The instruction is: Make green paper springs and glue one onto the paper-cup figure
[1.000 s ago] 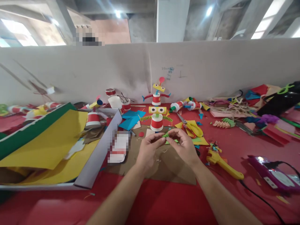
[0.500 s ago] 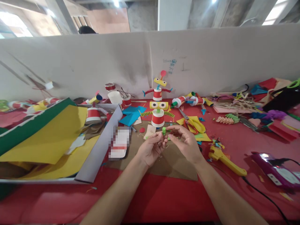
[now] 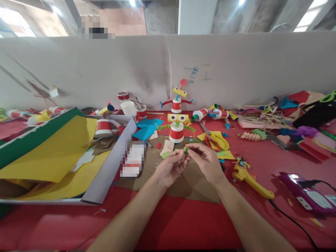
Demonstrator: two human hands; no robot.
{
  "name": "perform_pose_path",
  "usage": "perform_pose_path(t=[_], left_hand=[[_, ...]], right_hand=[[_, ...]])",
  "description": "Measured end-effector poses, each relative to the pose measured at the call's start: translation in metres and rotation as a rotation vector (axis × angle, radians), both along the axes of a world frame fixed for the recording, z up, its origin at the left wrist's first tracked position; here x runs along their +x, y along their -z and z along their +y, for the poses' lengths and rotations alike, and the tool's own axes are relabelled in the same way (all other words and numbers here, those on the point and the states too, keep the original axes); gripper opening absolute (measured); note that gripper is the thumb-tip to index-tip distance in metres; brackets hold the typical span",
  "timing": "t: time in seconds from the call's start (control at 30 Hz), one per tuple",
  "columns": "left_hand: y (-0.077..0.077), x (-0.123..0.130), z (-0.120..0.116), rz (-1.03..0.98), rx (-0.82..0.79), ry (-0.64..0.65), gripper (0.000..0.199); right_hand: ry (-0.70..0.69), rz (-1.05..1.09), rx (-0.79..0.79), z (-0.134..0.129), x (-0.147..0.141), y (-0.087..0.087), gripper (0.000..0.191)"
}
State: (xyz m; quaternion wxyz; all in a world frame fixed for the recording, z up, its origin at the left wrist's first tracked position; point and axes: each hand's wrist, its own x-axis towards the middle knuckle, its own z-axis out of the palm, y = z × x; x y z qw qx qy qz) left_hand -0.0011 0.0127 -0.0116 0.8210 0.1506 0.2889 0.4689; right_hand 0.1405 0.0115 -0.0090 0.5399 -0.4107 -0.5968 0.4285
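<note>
Between the fingertips of both hands is a small folded green paper strip [image 3: 186, 150]. My left hand [image 3: 172, 166] pinches its left side, palm partly turned up. My right hand [image 3: 206, 161] grips the right side with thumb and index finger. Just beyond them stands a paper-cup figure [image 3: 176, 132] with a red and white body, a yellow roll head with two eyes, and green spring-like arms. Behind it is a second cup figure [image 3: 176, 105] with red coiled arms and a pink disc on top. A brown sheet [image 3: 194, 185] lies beneath my hands.
Red-and-yellow-handled scissors [image 3: 210, 138] lie right of the figure. Farther right are a yellow glue gun [image 3: 252, 182], its cord, and a purple power socket [image 3: 301, 196]. At left, an open box [image 3: 98, 189] holds yellow paper. A grey partition [image 3: 118, 70] rises behind the table.
My right hand's fingers have closed in on the green strip, which now shows less between the fingertips. The view has shifted slightly.
</note>
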Motion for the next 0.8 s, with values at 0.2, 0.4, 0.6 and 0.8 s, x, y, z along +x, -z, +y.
perform_pose_path(t=[0.2,0.4,0.6,0.8], left_hand=[[-0.003,-0.001,0.0,0.006,-0.017,-0.008,0.007],[-0.003,-0.003,0.002,0.02,-0.005,-0.039,0.012],[-0.009,-0.004,0.001,0.012,-0.003,-0.091,0.013],[-0.012,-0.011,0.002,0.006,-0.012,-0.108,0.007]], right_hand=[[-0.015,0.039,-0.025,-0.001,0.0,-0.003,0.021],[-0.01,0.092,-0.026,0.0,0.0,0.0,0.021],[0.08,0.039,-0.07,0.0,0.001,0.004,0.02],[0.087,0.019,-0.06,0.0,-0.002,0.007,0.02]])
